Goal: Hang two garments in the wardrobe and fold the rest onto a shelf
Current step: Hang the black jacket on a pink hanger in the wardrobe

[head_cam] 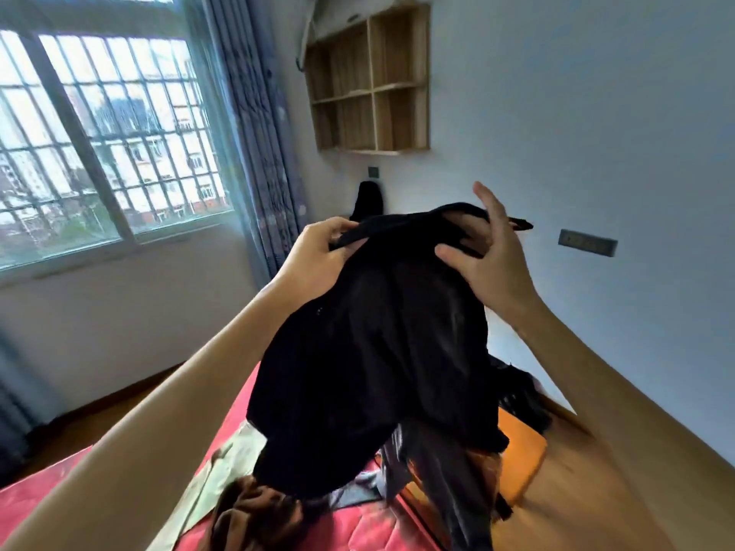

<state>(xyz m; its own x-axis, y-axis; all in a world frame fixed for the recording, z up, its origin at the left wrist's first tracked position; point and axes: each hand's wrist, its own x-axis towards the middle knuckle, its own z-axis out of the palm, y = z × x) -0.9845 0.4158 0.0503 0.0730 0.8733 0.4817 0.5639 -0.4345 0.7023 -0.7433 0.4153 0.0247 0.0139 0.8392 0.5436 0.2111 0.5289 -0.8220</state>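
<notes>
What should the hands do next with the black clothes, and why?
Probably pull the left hand and right hand apart to stretch the black garment flat along its top edge: both grip it close together, and it hangs bunched over the bed.

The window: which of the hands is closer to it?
Left. The left hand grips the black garment on its window side; the right hand holds the other end, farther away.

Soft daylight enters through the barred window [99, 133] on the left, leaving the room cool and evenly lit. The wide-angle lens bends walls and arms near the edges, and the bottom corners look smeared and blurred.
</notes>
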